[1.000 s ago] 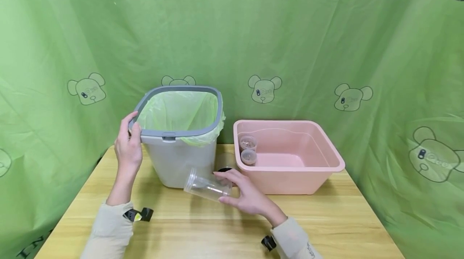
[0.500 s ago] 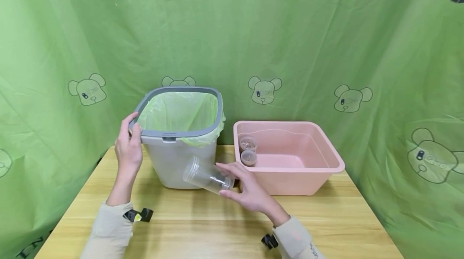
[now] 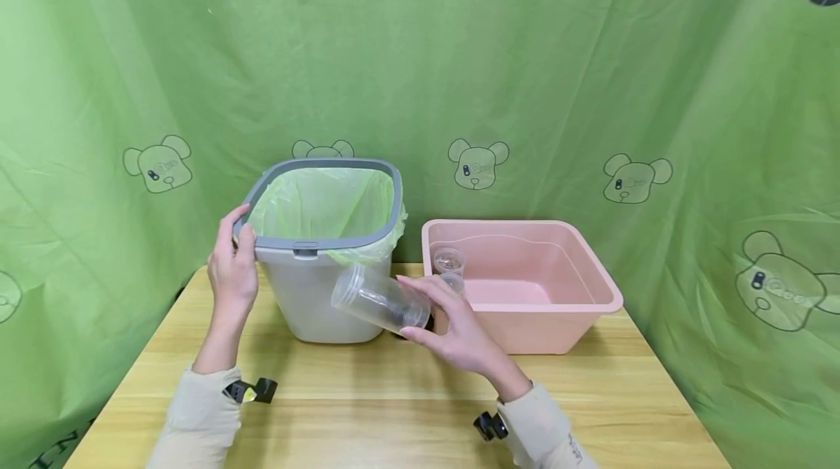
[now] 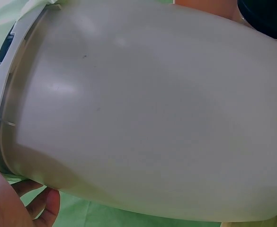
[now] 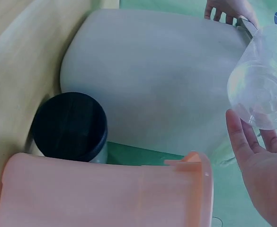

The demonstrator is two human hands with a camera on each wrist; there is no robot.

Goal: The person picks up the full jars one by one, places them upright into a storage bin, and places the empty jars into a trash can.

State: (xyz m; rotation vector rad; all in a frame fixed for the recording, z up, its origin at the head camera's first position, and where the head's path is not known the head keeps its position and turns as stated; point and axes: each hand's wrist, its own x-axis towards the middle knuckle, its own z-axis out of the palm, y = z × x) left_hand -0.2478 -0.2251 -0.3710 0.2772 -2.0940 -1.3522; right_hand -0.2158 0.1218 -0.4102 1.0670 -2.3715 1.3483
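My right hand point(image 3: 462, 330) holds a clear plastic jar point(image 3: 377, 300) near its base, thumb on one side and fingers on the other. Tilted, the jar has its ridged mouth up and to the left, in front of the bin's right side. At the left, my left hand point(image 3: 234, 268) grips the grey rim of a light grey trash bin point(image 3: 315, 301). A pale green bag point(image 3: 321, 199) lines the bin and folds over its rim. In the right wrist view, a jar with a black lid point(image 5: 71, 125) stands between the bin and a pink tub point(image 5: 81, 194).
Two clear containers point(image 3: 449, 260) stand in the pink tub's left end, the nearer one partly hidden by my right hand. Bin and tub stand side by side on a wooden table point(image 3: 315, 411). A green curtain point(image 3: 525, 90) hangs close behind them.
My right hand has lifted the clear jar upward, with its mouth rising toward the bin's rim. My left hand has kept its place on the rim.
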